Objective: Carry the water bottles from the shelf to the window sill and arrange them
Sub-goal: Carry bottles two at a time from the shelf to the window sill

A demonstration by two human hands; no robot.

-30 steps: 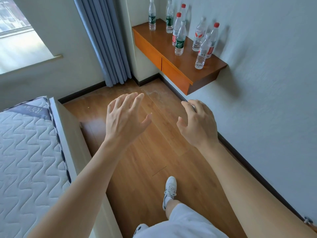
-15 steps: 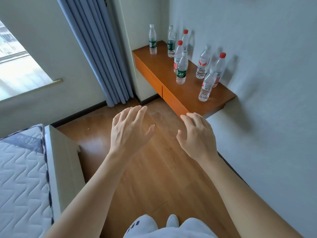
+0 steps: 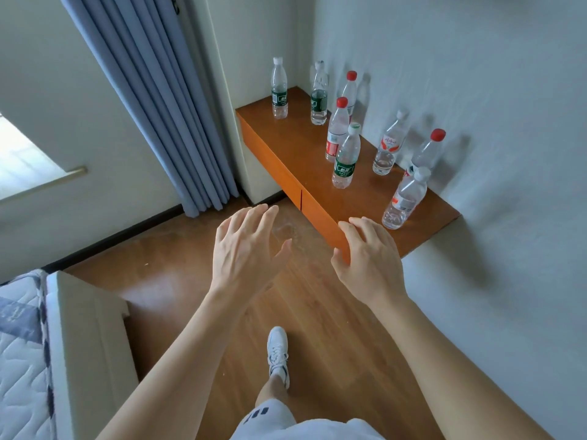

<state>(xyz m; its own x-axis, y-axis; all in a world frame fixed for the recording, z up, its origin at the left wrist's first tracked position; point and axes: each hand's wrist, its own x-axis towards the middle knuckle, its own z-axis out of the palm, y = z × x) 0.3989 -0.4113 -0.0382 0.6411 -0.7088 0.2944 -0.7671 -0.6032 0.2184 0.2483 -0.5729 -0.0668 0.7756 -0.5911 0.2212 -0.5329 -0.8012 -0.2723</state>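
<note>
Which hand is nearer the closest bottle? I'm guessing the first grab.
Right. The right hand is just below the bottle; the left hand hangs farther left, over the floor.

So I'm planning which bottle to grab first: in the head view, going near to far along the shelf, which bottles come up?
White-capped bottle at the near end → green-label bottle by the front edge → red-capped bottle behind it → far-left green-label bottle.

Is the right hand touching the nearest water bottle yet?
Apart. In the head view, bare shelf wood shows between the right hand and the nearest bottle; the hand is open and empty.
</note>
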